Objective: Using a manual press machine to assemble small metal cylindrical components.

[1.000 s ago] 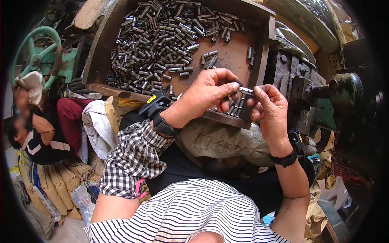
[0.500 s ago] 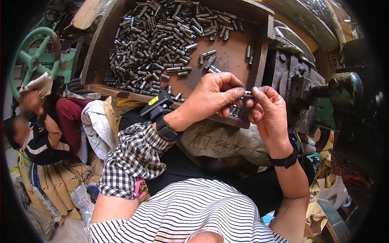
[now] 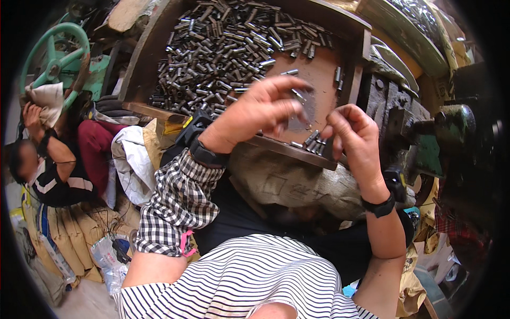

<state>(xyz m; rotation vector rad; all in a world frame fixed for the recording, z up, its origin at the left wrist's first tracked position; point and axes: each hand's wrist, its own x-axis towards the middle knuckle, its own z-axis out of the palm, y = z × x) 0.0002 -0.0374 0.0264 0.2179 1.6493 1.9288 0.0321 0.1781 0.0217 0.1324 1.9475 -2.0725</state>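
A wooden tray (image 3: 297,150) holds a large heap of small metal tubes (image 3: 210,58), dark and shiny, piled mostly to its left and back. Over the tray's front part is my left hand (image 3: 255,111), its fingers spread and smeared by motion, with a few loose tubes beneath and behind it. My right hand (image 3: 355,133) is at the front right corner, thumb and fingers curled together. Anything between those fingertips is hidden. Just left of them, a small cluster of metal tubes (image 3: 314,142) lies in the tray's corner.
A dark, greasy machine (image 3: 419,125) stands close on the right. At the left, another person (image 3: 58,165) sits by a green handwheel (image 3: 56,66), a hand on a cloth (image 3: 48,103). Sackcloth (image 3: 281,183) hangs below the tray's front edge.
My hands, which met at a small metal part, have come apart. The left hand has opened and moved left over the tray; the right has stayed near the corner.
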